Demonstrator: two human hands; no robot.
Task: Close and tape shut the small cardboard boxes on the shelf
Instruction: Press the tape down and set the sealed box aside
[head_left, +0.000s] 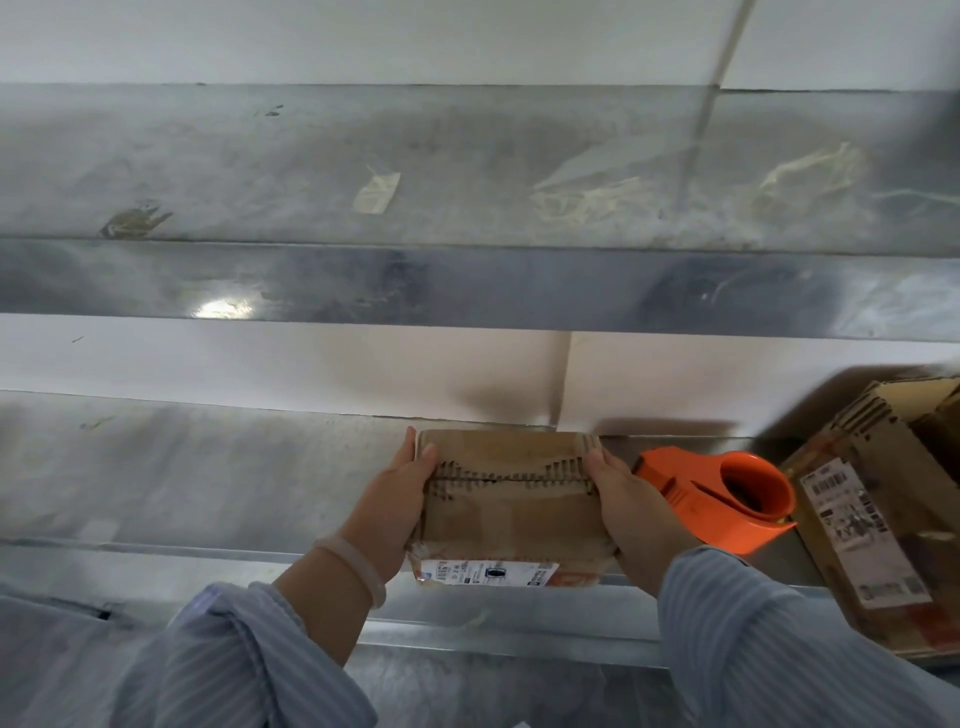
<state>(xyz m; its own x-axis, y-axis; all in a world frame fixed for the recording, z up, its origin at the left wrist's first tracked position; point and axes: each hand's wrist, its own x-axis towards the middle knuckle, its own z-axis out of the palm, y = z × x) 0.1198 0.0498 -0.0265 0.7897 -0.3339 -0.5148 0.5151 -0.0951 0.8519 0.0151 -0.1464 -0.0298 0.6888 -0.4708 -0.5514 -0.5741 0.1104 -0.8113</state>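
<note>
A small brown cardboard box lies on the lower metal shelf, its top flaps down and a white label on its near side. My left hand grips the box's left side, thumb on top near the flap seam. My right hand grips the right side, thumb on the top edge. An orange tape dispenser lies on the shelf just right of my right hand, apart from it.
A larger cardboard box with a printed label and open flaps stands at the right end of the shelf. An upper metal shelf carries tape scraps and residue. A white wall is behind.
</note>
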